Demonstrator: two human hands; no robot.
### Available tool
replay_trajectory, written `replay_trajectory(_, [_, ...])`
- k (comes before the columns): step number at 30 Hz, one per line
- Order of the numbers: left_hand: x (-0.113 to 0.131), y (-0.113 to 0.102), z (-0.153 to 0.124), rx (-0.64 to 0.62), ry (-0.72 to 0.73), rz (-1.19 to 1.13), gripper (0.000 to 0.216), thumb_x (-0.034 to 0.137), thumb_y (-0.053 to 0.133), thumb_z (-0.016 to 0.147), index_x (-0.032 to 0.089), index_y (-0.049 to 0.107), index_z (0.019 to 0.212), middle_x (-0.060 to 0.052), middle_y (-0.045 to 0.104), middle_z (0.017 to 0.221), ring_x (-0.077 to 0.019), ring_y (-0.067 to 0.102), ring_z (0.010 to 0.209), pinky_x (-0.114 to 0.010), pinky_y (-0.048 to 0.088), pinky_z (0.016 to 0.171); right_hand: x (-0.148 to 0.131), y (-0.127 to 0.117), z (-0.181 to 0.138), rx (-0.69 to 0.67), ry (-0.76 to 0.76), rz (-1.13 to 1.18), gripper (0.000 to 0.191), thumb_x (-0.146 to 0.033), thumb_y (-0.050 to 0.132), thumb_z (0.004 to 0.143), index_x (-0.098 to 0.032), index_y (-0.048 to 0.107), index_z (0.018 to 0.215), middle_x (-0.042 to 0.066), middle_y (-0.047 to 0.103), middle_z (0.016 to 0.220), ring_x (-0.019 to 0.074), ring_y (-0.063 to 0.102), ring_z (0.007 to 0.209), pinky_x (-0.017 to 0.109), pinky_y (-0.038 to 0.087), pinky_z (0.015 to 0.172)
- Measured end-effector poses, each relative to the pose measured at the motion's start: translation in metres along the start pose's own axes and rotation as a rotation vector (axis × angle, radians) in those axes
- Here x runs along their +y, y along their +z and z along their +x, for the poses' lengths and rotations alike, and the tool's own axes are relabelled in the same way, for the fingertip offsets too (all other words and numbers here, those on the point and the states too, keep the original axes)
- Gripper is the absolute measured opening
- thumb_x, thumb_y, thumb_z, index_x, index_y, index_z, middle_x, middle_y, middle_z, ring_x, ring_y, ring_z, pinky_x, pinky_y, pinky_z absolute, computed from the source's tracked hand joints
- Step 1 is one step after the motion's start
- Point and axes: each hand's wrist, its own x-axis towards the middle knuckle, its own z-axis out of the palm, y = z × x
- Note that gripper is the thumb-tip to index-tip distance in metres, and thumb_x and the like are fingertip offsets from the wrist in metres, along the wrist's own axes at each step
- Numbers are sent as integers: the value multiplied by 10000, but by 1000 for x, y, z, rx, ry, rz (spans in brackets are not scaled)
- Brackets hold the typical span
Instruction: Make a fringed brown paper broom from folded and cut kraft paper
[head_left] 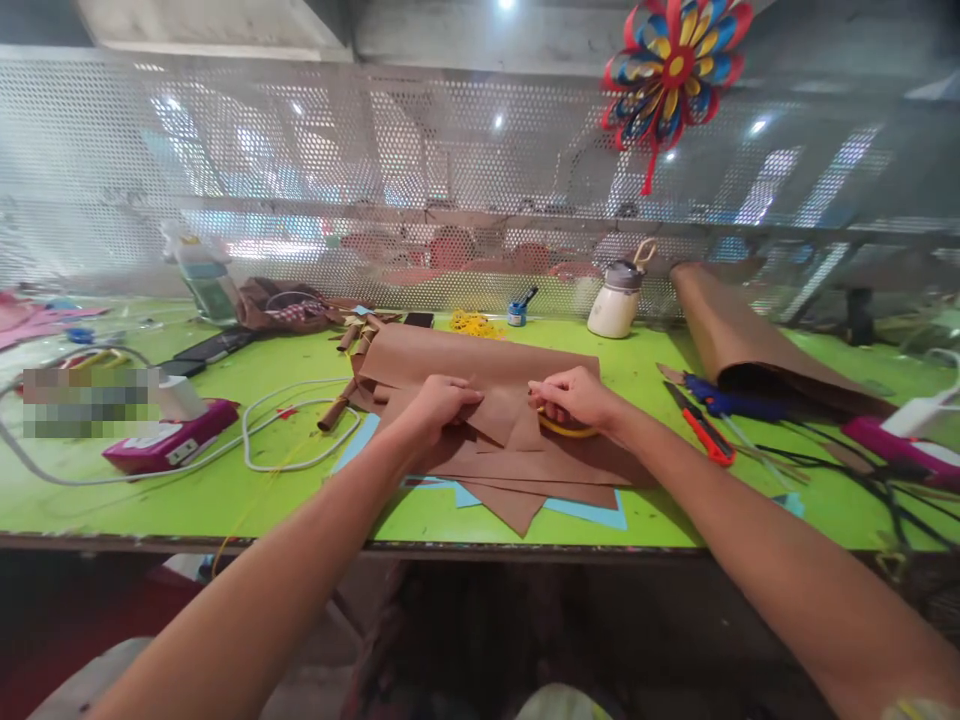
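Observation:
A small folded piece of brown paper lies on a pile of brown sheets in the middle of the green table. My left hand pinches its left side with closed fingers. My right hand grips its right side, fingers curled. Under the right hand sits a yellow ring of tape. Light blue paper sticks out beneath the brown sheets near the front edge.
A pink glue gun base with a white cable lies at left. An orange utility knife, blue-handled scissors and a roll of brown paper are at right. A white bottle stands by the perforated metal screen; a paper pinwheel hangs above.

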Motion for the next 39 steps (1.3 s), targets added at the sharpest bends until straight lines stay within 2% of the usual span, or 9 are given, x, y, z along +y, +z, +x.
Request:
replay_trajectory(5, [8,-6,2,131,-3,56,165,160,621,610,136,475,536,27,453,445,-77,432,370,-186,272,365,0,-10,-1,22,-119,-582,253,-346,580,735,-196,663,921,68,633,882,165,570,755,242,399,649])
replay_trajectory(8, [14,-13,4,265,55,82,142,182,596,621,135,484,546,27,467,446,-75,430,370,-184,278,369,-1,-9,-4,-39,-117,-756,295,-396,534,767,-240,634,996,68,605,900,174,557,757,250,376,629])
replay_trajectory(12, [14,-24,11,421,123,280,101,213,573,633,118,561,600,-2,545,499,-96,481,419,-184,303,387,-3,-4,-6,-12,-135,-890,290,-423,491,790,-260,619,994,86,581,917,219,532,851,279,363,665])
replay_trajectory(17, [9,-32,16,476,50,446,80,183,537,612,121,578,580,-13,534,452,-137,531,466,-209,372,434,-1,-6,-6,-53,-70,-874,376,-345,547,740,-258,541,1106,88,605,976,238,545,887,292,376,699])
replay_trajectory(20, [11,-36,15,508,39,505,53,146,530,574,130,577,558,-11,507,416,-151,535,483,-210,366,437,-3,-12,-7,-116,-9,-829,523,-305,602,667,-234,487,1172,88,614,1044,247,560,914,285,389,696])
replay_trajectory(23, [12,-37,13,514,29,556,57,129,516,556,134,573,554,-10,497,405,-150,529,474,-206,353,428,-5,-19,-9,-179,23,-773,547,-291,615,624,-236,496,1155,72,616,1070,238,571,908,273,402,684])
replay_trajectory(30, [9,-31,13,443,2,630,101,140,474,581,127,572,604,-18,523,431,-134,510,399,-207,360,404,1,-29,-10,-159,45,-739,497,-323,599,621,-205,534,1100,74,628,1005,215,573,839,261,414,666])
replay_trajectory(35, [8,-32,10,371,14,735,105,134,486,553,135,554,472,-30,506,384,-132,476,375,-211,318,390,6,-33,-7,-120,88,-739,456,-284,582,631,-176,544,1073,79,638,970,200,578,793,250,411,652])
replay_trajectory(39, [9,-23,3,290,70,808,122,84,498,494,150,551,407,-23,497,368,-131,467,413,-213,304,420,-1,-29,-9,-145,11,-730,478,-261,578,648,-188,534,1118,74,637,1010,207,581,841,256,411,693])
